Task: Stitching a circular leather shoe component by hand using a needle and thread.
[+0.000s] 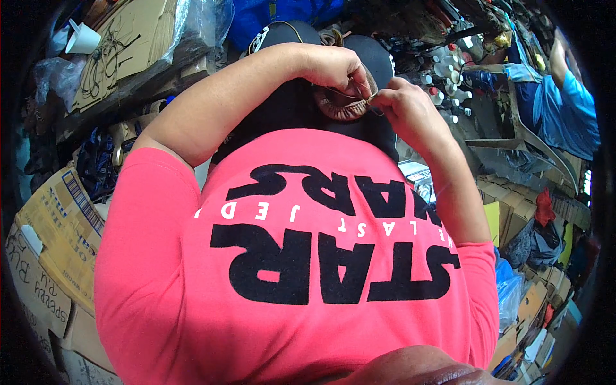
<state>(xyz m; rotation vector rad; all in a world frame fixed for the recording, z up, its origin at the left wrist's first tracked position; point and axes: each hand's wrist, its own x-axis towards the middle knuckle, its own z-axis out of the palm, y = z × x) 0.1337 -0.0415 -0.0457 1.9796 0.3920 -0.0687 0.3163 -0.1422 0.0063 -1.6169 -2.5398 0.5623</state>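
On my lap, between dark-clothed knees, sits a brown leather shoe [341, 113] with a puckered, gathered edge. My left hand [333, 67] is over its far side, fingers closed in a pinch on a thin pale thread [351, 96]. To the right of the shoe, my right hand [407, 106] also pinches the thread, thumb and forefinger pressed together beside the shoe's rim. The thread runs across the shoe opening between both hands. Whether a needle is in my right fingers is too small to tell.
Cardboard with dark cords and a white cup [83, 38] lies at far left. Several white bottles [446, 70] stand right of my knees. Beyond them is another person in a blue shirt [568, 115]. Cardboard boxes [61, 231] are stacked left; flattened cardboard and bags lie right.
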